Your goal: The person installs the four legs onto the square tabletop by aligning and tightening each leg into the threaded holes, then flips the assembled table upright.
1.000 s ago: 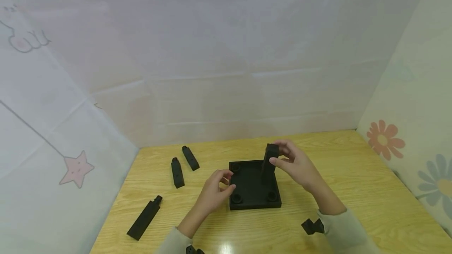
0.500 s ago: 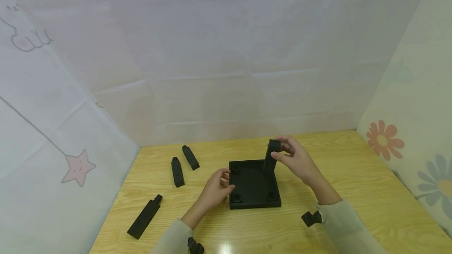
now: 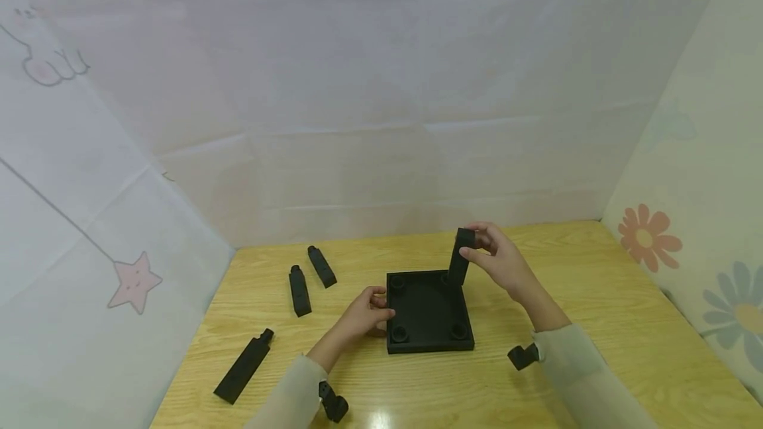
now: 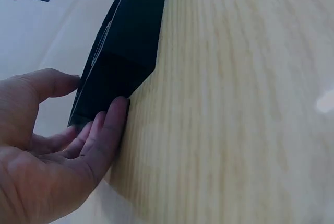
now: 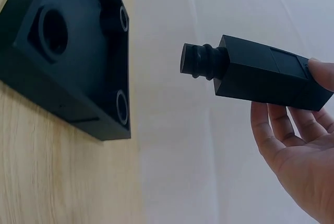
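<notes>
A black square tray-like panel lies on the wooden table, its raised rim and round corner sockets facing up. At its left edge my left hand grips the side, thumb at the rim and fingers along the outer wall, as the left wrist view shows. My right hand holds a black square leg by its upper end, above the panel's back right corner. In the right wrist view the ribbed round peg of that leg points toward the panel, apart from the sockets.
Left of the panel lie two black legs, and a third leg rests nearer the front left. Pale printed cloth stands behind the table and at both sides. Small black devices are worn at both wrists.
My right hand has raised the leg up and slightly right, away from the panel. The left hand has closed in from beside the panel onto its left edge.
</notes>
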A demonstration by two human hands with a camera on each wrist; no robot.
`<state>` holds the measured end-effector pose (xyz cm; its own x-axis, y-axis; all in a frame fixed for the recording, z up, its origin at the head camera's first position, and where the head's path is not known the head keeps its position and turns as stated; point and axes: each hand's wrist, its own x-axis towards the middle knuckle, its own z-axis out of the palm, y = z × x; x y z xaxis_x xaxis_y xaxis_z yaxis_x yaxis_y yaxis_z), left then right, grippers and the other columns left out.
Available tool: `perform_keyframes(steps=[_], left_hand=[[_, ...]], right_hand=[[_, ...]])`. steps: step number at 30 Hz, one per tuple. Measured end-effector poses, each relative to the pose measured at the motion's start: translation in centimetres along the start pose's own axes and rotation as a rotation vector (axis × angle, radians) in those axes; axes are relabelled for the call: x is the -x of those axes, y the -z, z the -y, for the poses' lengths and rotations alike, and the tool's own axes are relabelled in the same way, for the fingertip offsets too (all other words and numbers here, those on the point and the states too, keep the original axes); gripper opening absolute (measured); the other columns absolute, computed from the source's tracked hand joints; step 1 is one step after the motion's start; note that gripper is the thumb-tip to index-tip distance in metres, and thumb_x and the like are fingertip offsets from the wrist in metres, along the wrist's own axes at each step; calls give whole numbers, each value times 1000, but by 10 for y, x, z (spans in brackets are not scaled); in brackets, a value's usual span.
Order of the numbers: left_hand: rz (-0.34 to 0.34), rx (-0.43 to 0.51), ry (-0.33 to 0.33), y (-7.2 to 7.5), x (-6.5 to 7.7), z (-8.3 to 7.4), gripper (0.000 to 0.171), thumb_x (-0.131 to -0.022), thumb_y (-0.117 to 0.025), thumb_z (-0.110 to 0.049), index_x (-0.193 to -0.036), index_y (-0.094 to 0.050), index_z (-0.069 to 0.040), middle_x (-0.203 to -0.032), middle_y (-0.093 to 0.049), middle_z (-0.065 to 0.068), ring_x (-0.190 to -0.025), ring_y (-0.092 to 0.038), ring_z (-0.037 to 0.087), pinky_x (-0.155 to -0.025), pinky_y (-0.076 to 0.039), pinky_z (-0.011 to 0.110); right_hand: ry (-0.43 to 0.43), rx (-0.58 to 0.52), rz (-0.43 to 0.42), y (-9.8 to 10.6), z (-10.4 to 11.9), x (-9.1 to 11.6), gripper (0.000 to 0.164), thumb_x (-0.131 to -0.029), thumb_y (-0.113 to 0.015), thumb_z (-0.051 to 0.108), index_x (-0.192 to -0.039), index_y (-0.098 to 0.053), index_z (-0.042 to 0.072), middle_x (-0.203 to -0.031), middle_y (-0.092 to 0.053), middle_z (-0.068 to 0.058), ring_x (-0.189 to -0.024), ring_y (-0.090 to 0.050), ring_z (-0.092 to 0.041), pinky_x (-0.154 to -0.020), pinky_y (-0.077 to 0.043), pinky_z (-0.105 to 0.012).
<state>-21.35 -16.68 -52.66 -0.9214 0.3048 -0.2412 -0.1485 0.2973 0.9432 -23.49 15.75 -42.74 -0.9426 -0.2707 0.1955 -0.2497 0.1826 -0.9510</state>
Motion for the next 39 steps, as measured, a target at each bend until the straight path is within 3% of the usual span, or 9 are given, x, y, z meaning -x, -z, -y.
perform_keyframes(steps=[4,10,15,25,31,39], left_hand=[[17,37,48,0,-2,-2,66,-92,-72,-11,-147,-38,4,-126,-47,24,-97,-62,27,-75,-62,45],[44,62,64,2,-4,4,68,-91,-72,-8,-148,-37,5,-122,-46,22,-95,-61,26,-75,-62,46],[55,77,65,5,-5,7,68,-91,-71,-6,-148,-35,6,-119,-46,20,-94,-61,25,-76,-62,46],[58,93,60,4,-2,6,67,-92,-71,-7,-148,-35,6,-118,-46,19,-95,-60,24,-78,-62,46],[57,96,57,3,-1,7,67,-92,-71,-8,-148,-36,4,-118,-46,19,-95,-59,24,-78,-62,45],[70,91,58,3,0,8,68,-92,-71,-10,-148,-36,3,-113,-47,13,-97,-59,23,-79,-61,44]], right_hand=[[-23,4,-24,3,-8,-3,52,-97,-70,26,-142,-46,11,-125,-65,-15,-118,-58,-31,-103,-46,-53],[-27,21,-45,3,-19,-7,54,-97,-70,26,-143,-45,11,-127,-65,-14,-117,-59,-30,-100,-48,-49],[-26,43,-66,2,-23,-9,55,-98,-70,29,-144,-45,12,-127,-66,-13,-117,-59,-29,-98,-49,-46],[-31,63,-98,-3,-32,-17,60,-96,-71,34,-145,-45,12,-128,-65,-13,-123,-58,-34,-100,-48,-53],[-47,88,-103,-9,-40,-20,59,-95,-72,39,-143,-48,17,-127,-66,-10,-119,-60,-32,-97,-50,-51],[-48,103,-116,-15,-44,-19,60,-95,-72,38,-144,-48,14,-126,-67,-9,-116,-61,-31,-94,-51,-50]])
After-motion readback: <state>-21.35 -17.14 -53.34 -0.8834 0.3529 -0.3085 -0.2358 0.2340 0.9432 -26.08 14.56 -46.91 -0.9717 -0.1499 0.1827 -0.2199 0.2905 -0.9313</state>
